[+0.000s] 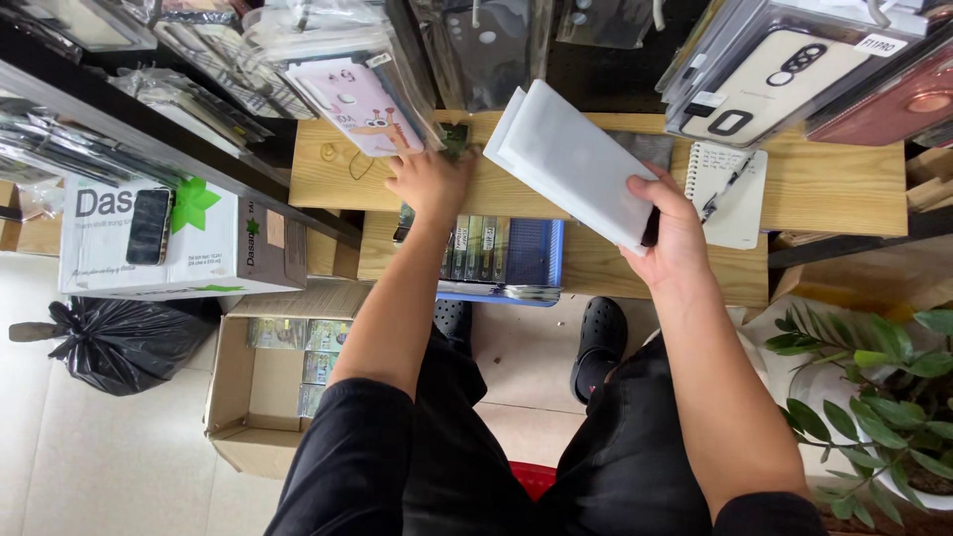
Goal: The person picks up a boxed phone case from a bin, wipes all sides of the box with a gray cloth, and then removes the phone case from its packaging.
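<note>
My right hand grips white box stack at its lower edge, frame centre. Left hand fingers spread flat on wooden shelf, hanging cases crowding above.

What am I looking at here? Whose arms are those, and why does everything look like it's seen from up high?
The picture comes from a camera worn on a person's head, looking down, so you see that person's own arms, black trousers and black shoes.

The right hand holds a stack of flat white packets. The left hand reaches forward onto a wooden shelf, its fingers touching a small dark thing too hidden to make out.

On the shelf lies a spiral notebook with a pen on it. Below the hands sits a blue box of small packs. Phone cases in clear bags hang above. On the floor are a cardboard box, a black bag and a green plant.
</note>
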